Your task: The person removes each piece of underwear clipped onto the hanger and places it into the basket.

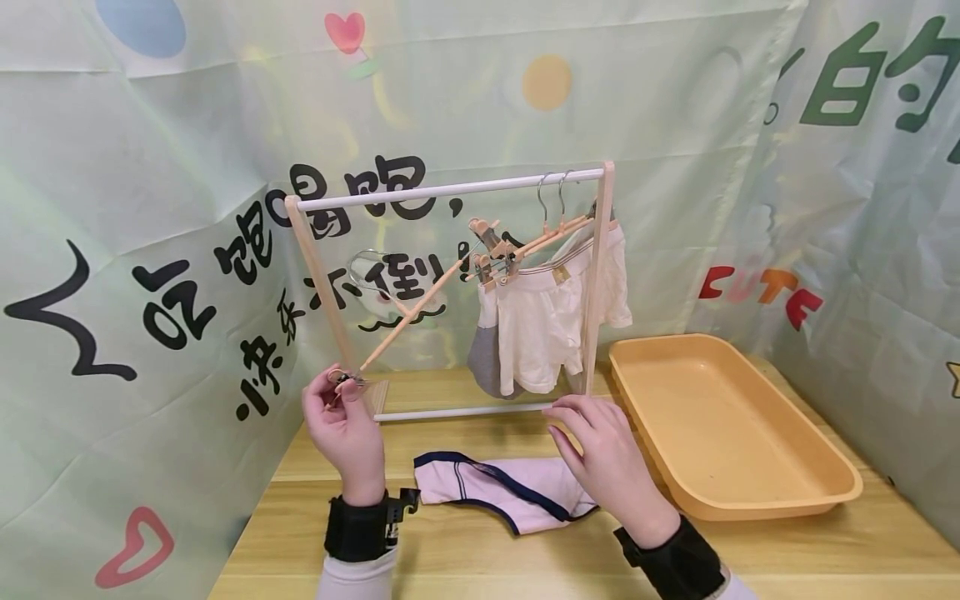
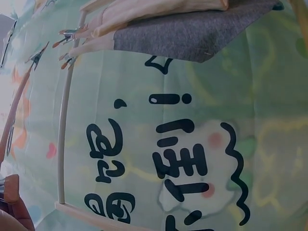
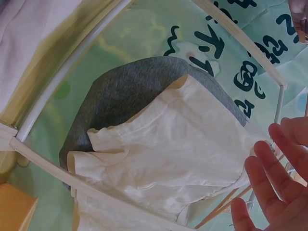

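My left hand (image 1: pixel 345 433) pinches the metal clip at the lower end of a wooden clip hanger (image 1: pixel 412 313). The hanger slants up to the right, its wire hook off the rail and its far clip (image 2: pixel 36 57) free of cloth in the left wrist view. Fingers loosely bent and holding nothing, my right hand (image 1: pixel 603 454) hovers before the rack's lower bar (image 1: pixel 465 412). Pink briefs (image 1: pixel 487 490) with navy trim lie flat on the table between my hands, partly overlapped by the right hand in the head view.
A small clothes rack (image 1: pixel 450 191) stands behind my hands. Two hooked hangers at its right end carry white shorts (image 1: pixel 540 333) and a grey-and-white garment (image 1: pixel 486 362). To the right sits a yellow-orange tray (image 1: pixel 738 510). Printed cloth (image 1: pixel 637 50) hangs behind.
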### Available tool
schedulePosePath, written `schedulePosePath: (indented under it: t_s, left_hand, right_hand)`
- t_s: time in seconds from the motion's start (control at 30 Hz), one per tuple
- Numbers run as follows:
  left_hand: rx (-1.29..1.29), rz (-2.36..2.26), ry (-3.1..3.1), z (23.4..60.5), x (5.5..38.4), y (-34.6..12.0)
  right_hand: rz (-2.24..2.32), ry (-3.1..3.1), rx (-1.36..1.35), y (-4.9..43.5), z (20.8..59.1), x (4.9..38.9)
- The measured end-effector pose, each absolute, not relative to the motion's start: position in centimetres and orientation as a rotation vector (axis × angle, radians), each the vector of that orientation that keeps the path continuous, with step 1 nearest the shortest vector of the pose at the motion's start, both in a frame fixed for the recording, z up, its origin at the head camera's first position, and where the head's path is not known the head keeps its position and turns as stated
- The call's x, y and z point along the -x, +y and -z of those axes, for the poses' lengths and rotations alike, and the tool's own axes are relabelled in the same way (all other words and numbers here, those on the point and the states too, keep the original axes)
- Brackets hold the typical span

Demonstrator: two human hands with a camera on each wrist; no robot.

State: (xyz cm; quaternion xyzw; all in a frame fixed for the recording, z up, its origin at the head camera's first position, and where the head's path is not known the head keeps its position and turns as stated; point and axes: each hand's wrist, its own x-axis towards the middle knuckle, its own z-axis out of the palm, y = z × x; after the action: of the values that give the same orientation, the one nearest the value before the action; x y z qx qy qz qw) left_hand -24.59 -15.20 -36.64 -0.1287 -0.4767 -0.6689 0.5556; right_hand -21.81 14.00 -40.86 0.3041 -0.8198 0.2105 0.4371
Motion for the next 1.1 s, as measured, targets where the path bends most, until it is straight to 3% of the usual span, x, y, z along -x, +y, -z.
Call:
schedulePosePath:
  t_s: [1.1]
  left_hand:
    - [0.12,1.595,-1.198,36.94,25.22,-15.82]
  right_hand:
    - [-0.516,-2.096,-0.768,13.92,41.2,21.65]
